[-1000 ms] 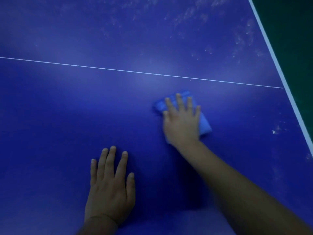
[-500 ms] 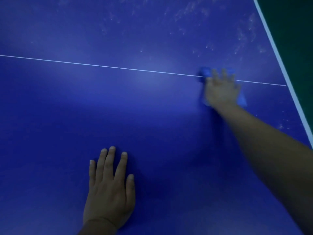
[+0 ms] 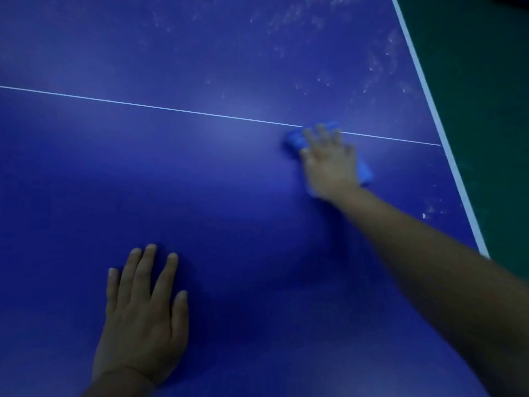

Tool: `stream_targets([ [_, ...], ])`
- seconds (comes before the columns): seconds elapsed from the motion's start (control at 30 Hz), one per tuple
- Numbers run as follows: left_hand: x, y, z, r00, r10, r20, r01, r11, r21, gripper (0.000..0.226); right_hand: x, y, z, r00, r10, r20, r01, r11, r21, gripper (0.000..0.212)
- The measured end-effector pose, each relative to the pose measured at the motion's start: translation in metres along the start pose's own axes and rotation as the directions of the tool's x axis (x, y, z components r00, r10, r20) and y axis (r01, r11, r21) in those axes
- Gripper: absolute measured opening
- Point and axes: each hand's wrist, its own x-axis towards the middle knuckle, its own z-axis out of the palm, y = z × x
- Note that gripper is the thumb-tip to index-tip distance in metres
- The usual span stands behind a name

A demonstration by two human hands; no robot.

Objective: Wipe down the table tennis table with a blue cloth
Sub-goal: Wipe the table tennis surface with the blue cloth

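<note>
Blue cloth point(image 3: 294, 142) slanting upper-left to lower-right under flat right hand point(image 3: 329, 164); left hand point(image 3: 143, 316) fingers outspread.

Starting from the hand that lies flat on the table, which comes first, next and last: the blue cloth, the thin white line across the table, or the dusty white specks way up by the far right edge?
From the left hand:
1. Thin white line, straight ahead of its fingers.
2. Blue cloth, ahead to the right, under the right hand.
3. Dusty white specks, past the line, by the far right edge.
</note>
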Motion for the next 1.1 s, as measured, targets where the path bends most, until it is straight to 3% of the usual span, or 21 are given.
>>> stream_targets([
  [0.03, 0.0, 0.0, 0.0, 1.0, 0.001, -0.001, -0.001, 1.0, -0.001, 0.068, 0.006, 0.036, -0.001, 0.984, 0.178, 0.012, -0.178, 0.983, 0.04, 0.057],
  [0.1, 0.0, 0.0, 0.001, 1.0, 0.003, 0.002, -0.003, 1.0, 0.003, 0.067, 0.006, 0.088, -0.006, 0.871, 0.483, 0.095, -0.492, 0.847, 0.202, 0.056],
  [0.17, -0.001, 0.0, 0.001, 1.0, 0.01, 0.004, -0.01, 1.0, 0.006, 0.067, -0.005, 0.089, -0.006, 0.82, 0.56, 0.121, -0.571, 0.782, 0.25, 0.057],
  [0.23, -0.001, 0.0, 0.001, 1.0, 0.007, 0.005, -0.007, 1.0, 0.011, 0.067, -0.023, 0.054, -0.001, 0.909, 0.414, 0.052, -0.416, 0.888, 0.197, 0.056],
  [0.3, -0.001, -0.001, 0.001, 1.0, 0.007, 0.011, -0.007, 1.0, 0.021, 0.067, -0.059, 0.005, 0.008, 0.997, 0.066, -0.035, -0.06, 0.988, 0.144, 0.054],
  [0.37, -0.001, -0.001, 0.001, 1.0, 0.004, 0.01, -0.004, 1.0, 0.019, 0.067, -0.094, -0.024, 0.015, 0.941, -0.335, -0.057, 0.339, 0.935, 0.106, 0.054],
  [0.4, -0.001, -0.001, 0.001, 1.0, 0.003, 0.007, -0.003, 1.0, 0.016, 0.067, -0.093, -0.022, 0.012, 0.905, -0.425, -0.029, 0.425, 0.898, 0.116, 0.055],
  [0.43, -0.001, -0.001, 0.001, 1.0, 0.005, 0.003, -0.005, 1.0, 0.013, 0.067, -0.081, -0.012, 0.009, 0.906, -0.422, -0.011, 0.42, 0.899, 0.124, 0.055],
  [0.57, -0.003, -0.002, 0.001, 1.0, 0.018, -0.016, -0.018, 1.0, 0.0, 0.066, -0.008, 0.017, 0.001, 0.998, -0.061, 0.01, 0.06, 0.989, 0.133, 0.054],
  [0.6, -0.003, -0.002, 0.001, 1.0, 0.022, -0.018, -0.022, 1.0, -0.002, 0.066, 0.003, 0.008, -0.002, 0.999, -0.048, 0.006, 0.047, 0.988, 0.146, 0.053],
  [0.67, -0.004, -0.003, 0.001, 0.999, 0.025, -0.028, -0.026, 1.0, -0.011, 0.066, 0.001, -0.025, -0.005, 0.986, -0.169, -0.006, 0.168, 0.974, 0.153, 0.053],
  [0.73, -0.003, -0.004, 0.002, 0.999, 0.028, -0.044, -0.029, 0.999, -0.021, 0.065, -0.03, -0.054, -0.004, 0.896, -0.442, -0.036, 0.442, 0.888, 0.129, 0.052],
  [0.77, -0.003, -0.004, 0.002, 0.998, 0.03, -0.047, -0.032, 0.999, -0.025, 0.065, -0.057, -0.06, -0.002, 0.793, -0.608, -0.049, 0.609, 0.787, 0.101, 0.052],
  [0.83, -0.003, -0.005, 0.003, 0.998, 0.033, -0.053, -0.034, 0.999, -0.022, 0.064, -0.121, -0.053, 0.002, 0.486, -0.874, -0.003, 0.87, 0.483, 0.095, 0.05],
  [0.87, -0.003, -0.005, 0.003, 0.998, 0.036, -0.053, -0.037, 0.999, -0.013, 0.064, -0.142, -0.04, 0.003, 0.343, -0.939, 0.021, 0.932, 0.343, 0.113, 0.049],
  [0.9, -0.003, -0.004, 0.004, 0.998, 0.04, -0.049, -0.04, 0.999, -0.003, 0.064, -0.147, -0.024, 0.002, 0.25, -0.968, 0.027, 0.961, 0.252, 0.113, 0.049],
  [0.93, -0.004, -0.004, 0.004, 0.998, 0.041, -0.048, -0.041, 0.999, 0.002, 0.064, -0.137, -0.011, 0.0, 0.237, -0.971, 0.031, 0.966, 0.239, 0.093, 0.049],
  [0.97, -0.004, -0.004, 0.004, 0.998, 0.039, -0.051, -0.039, 0.999, 0.002, 0.064, -0.117, -0.003, -0.001, 0.313, -0.95, 0.017, 0.947, 0.313, 0.064, 0.049],
  [1.0, -0.004, -0.005, 0.004, 0.998, 0.039, -0.055, -0.039, 0.999, 0.002, 0.064, -0.091, -0.001, -0.003, 0.464, -0.886, 0.006, 0.884, 0.464, 0.057, 0.05],
  [1.07, -0.004, -0.005, 0.005, 0.997, 0.039, -0.061, -0.039, 0.999, 0.004, 0.064, -0.037, -0.013, -0.009, 0.779, -0.627, 0.004, 0.624, 0.775, 0.098, 0.051],
  [1.1, -0.004, -0.005, 0.005, 0.997, 0.039, -0.065, -0.039, 0.999, 0.003, 0.064, -0.016, -0.024, -0.011, 0.858, -0.514, -0.008, 0.511, 0.852, 0.116, 0.05],
])
